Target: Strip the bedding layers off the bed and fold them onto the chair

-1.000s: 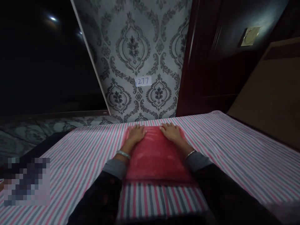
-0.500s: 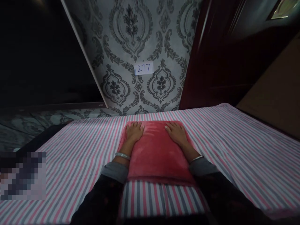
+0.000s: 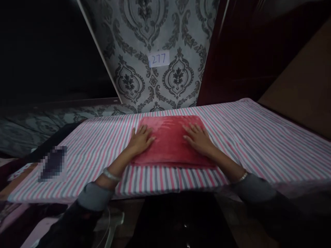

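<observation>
A folded red plush blanket point(image 3: 170, 144) lies flat near the front edge of a table spread with a striped cloth point(image 3: 103, 137). On its left side rests my left hand point(image 3: 140, 140), palm down with the fingers spread. My right hand point(image 3: 199, 138) lies flat on the right side of the blanket, its fingers apart too. Neither hand grips anything. Brush marks show in the pile between and beyond the hands.
Behind the table is a patterned wall with a paper label point(image 3: 158, 59) reading 277. A large dark screen point(image 3: 51, 51) hangs at the left. A dark red wooden panel point(image 3: 232, 58) stands at the right. A pixelated patch covers something on the table's left.
Both hands have drawn back from the blanket's far edge toward me, staying flat on it. My view has tilted down and back, showing the table's front edge.
</observation>
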Available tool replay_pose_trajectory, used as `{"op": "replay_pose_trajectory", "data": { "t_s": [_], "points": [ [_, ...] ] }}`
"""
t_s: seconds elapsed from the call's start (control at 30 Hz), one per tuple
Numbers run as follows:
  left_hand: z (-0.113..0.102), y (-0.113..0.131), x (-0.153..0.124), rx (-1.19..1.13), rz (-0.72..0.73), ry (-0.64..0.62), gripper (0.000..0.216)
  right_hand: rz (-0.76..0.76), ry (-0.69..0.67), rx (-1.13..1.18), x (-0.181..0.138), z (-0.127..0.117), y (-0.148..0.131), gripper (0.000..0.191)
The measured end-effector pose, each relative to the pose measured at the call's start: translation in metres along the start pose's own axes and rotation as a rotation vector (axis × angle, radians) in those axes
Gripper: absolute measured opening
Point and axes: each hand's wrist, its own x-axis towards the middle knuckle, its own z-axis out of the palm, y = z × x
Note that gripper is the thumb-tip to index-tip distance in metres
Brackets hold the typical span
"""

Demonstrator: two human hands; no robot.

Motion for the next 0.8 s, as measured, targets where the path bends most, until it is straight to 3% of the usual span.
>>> {"op": "replay_pose_trajectory", "data": {
  "t_s": [0.13, 0.27, 0.4, 0.5, 0.63, 0.73, 0.8],
  "points": [
    [0.035, -0.010, -0.031, -0.031, 0.031, 0.044, 0.066, -0.021, -0.021, -0.037, -0.050, 0.016, 0.003, 0.059],
    [0.051, -0.016, -0.027, -0.084, 0.075, 0.086, 0.066, -0.002, 0.011, 0.001, -0.056, 0.024, 0.009, 0.056],
    [0.046, -0.018, -0.023, -0.111, 0.065, 0.088, 0.064, -0.019, 0.033, 0.061, -0.059, 0.022, 0.013, 0.056],
    [0.039, -0.020, -0.031, -0.126, 0.053, 0.121, 0.059, -0.101, 0.033, 0.086, -0.080, 0.018, 0.020, 0.060],
    [0.033, -0.022, -0.061, -0.099, 0.114, 0.126, 0.061, -0.203, 0.047, 0.071, -0.117, 0.016, 0.036, 0.077],
    [0.031, -0.024, -0.088, -0.041, 0.195, 0.119, 0.075, -0.146, 0.073, 0.077, -0.132, 0.018, 0.043, 0.076],
    [0.031, -0.026, -0.099, 0.001, 0.177, 0.148, 0.071, -0.110, 0.080, 0.081, -0.133, 0.021, 0.043, 0.076]
  ]
}}
